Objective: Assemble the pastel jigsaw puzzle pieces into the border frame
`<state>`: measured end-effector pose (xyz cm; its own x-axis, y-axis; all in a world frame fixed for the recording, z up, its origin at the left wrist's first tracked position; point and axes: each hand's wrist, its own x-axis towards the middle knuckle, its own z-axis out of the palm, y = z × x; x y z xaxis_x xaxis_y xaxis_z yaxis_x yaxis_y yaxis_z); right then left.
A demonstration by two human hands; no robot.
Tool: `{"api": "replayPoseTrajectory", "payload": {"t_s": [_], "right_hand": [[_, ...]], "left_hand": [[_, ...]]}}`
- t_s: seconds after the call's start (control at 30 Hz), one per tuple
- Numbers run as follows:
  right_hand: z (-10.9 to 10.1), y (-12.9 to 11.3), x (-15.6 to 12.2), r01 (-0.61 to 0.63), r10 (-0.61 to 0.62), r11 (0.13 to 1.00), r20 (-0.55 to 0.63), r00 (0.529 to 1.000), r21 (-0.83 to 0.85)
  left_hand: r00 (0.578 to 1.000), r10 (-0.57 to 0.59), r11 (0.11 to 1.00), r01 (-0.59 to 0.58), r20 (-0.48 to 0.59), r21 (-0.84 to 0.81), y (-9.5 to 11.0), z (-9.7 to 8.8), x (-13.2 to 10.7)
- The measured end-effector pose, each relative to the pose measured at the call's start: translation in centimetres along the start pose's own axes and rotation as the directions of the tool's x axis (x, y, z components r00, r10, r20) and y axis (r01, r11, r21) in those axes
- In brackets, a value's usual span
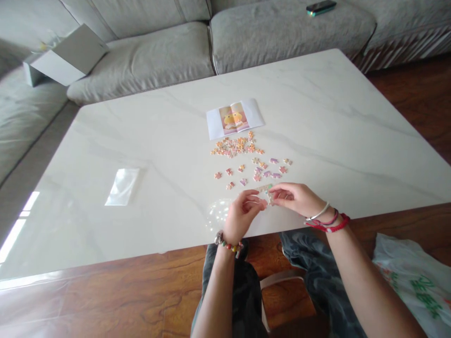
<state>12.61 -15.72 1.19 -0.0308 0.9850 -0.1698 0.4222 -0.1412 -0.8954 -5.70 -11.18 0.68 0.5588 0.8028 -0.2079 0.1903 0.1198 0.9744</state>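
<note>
Near the front edge of the marble table (105, 155), the left hand (242, 217) and right hand (295, 197) pinch a joined strip of jigsaw pieces (263, 188) between their fingertips, just short of the loose jigsaw pieces (243, 162) scattered before a printed picture sheet (235, 119).

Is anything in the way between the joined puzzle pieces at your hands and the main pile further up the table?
Nothing blocks that path. The joined puzzle pieces, at the right hand and left hand, have only flat loose pieces lying between them and the main pile.
</note>
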Motion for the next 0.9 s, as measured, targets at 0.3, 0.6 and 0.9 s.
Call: {"api": "replayPoseTrajectory", "payload": {"t_s": [0.3, 0.6, 0.9], "right_hand": [[1.5, 1.3, -1.5, -0.093, 0.089, 0.994, 0.076, 0.993, 0.059], [1.2, 1.3, -1.7, -0.028, 0.025, 0.978, -0.02, 0.999, -0.206], [0.7, 1.5, -1.4, 0.139, -0.164, 0.877, -0.014, 0.986, -0.461]], "left_hand": [[0.995, -0.012, 0.987, 0.028, -0.099, 0.159, -1.4, 3.4, -0.3], [0.994, 0.007, 0.973, 0.019, -0.113, 0.229, -1.9, 3.8, 0.1], [0.986, 0.005, 0.969, 0.036, -0.164, 0.246, -1.7, 2.8, 0.3]]}}
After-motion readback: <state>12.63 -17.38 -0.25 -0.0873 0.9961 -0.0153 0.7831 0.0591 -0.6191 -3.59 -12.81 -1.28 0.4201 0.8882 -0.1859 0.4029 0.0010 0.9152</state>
